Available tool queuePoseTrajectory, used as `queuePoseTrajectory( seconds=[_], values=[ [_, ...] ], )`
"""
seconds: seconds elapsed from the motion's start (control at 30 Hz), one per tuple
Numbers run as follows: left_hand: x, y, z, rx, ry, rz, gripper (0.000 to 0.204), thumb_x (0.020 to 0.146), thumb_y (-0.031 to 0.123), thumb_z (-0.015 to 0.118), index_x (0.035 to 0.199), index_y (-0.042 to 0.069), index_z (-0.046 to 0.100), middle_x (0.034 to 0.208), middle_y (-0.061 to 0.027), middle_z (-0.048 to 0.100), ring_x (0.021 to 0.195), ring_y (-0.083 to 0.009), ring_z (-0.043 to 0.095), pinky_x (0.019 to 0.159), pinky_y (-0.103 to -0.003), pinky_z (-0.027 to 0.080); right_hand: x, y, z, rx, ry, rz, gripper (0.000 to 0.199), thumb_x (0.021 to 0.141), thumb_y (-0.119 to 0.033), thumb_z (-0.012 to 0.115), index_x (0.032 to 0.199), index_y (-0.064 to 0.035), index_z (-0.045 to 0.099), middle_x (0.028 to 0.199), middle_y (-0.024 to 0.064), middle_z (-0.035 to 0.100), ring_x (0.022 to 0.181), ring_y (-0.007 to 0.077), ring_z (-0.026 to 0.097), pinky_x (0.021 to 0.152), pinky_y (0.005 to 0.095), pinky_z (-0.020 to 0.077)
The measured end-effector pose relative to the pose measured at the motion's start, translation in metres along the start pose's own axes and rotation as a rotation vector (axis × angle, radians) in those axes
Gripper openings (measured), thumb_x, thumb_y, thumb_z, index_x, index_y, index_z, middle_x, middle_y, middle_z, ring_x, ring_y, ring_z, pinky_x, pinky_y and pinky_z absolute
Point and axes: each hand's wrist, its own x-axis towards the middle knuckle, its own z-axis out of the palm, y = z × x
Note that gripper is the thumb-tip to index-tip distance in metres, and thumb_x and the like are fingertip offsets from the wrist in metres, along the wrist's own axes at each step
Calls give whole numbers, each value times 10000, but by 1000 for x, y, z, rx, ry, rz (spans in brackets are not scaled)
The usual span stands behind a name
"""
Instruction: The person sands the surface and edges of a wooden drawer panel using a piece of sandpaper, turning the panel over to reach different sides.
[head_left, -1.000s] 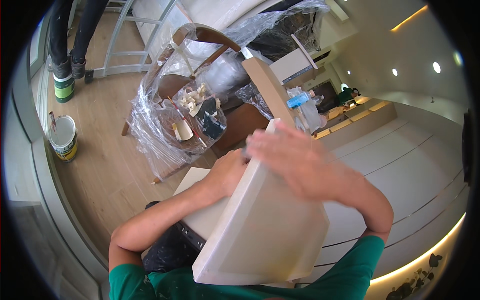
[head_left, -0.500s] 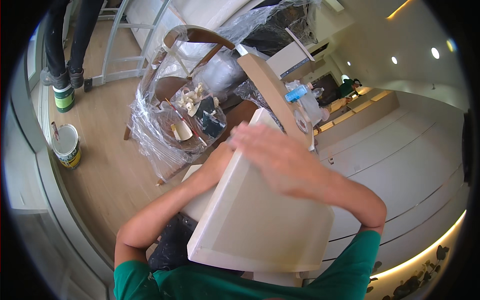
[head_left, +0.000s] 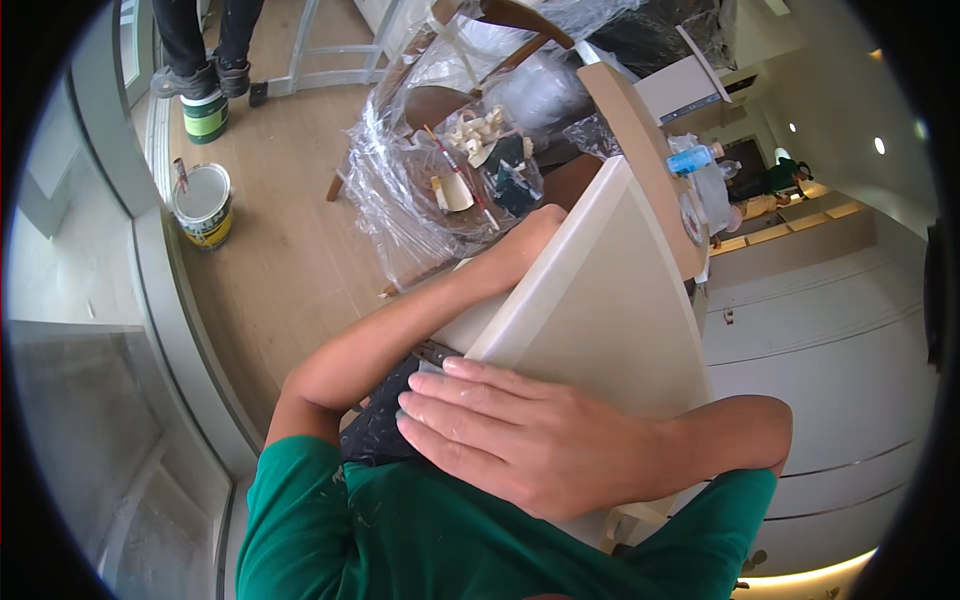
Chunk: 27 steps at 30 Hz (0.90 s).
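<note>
A cream panel with a paler band along its left edge stands tilted in front of me. My right hand lies flat over the near end of that edge, fingers stretched out and side by side. A small greyish bit shows beside its fingertips; what it is I cannot make out. Farther up, my left hand rests against the left side of the panel, near its far corner. The fingers of that hand are hidden behind the edge.
A plastic-wrapped chair bears scraps, a brush and a scraper-like piece. Paint cans stand on the wooden floor at left, by a window frame. Another person's legs and a ladder are beyond. A blue bottle lies at right.
My right hand has slid from the panel's far corner down to its near end. My left hand stays at the far part of the edge. The view has shifted.
</note>
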Motion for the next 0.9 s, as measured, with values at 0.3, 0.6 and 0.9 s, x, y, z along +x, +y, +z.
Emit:
queuePoseTrajectory(
  seconds=[0.3, 0.6, 0.9],
  values=[
    [7, 24, -2, -54, 180, 176, 239, 911, 223, 708, 840, -5, 704, 740, -157, 694, 644, -188, 667, 627, -396, 530, -1, 2, -10, -40, 10, -121, 448, 938, -140, 597, 1341, 42, 670, 1390, 199, 675, 1362, 325, 620, 1226, 496, 427],
    [0, 29, -2, -50, 171, 107, 235, 926, 227, 695, 877, -3, 701, 777, -155, 697, 676, -188, 669, 651, -392, 530, -18, 16, 3, -142, 162, 8, 503, 994, -150, 544, 1466, 12, 600, 1545, 193, 588, 1475, 322, 535, 1255, 485, 386],
    [11, 36, 6, -58, 134, 63, 234, 940, 232, 682, 914, 0, 698, 814, -152, 700, 707, -188, 671, 675, -389, 530, -43, 65, 8, -184, 287, 167, 538, 954, -68, 575, 1478, 54, 570, 1557, 235, 556, 1518, 365, 470, 1300, 527, 299]
  ],
)
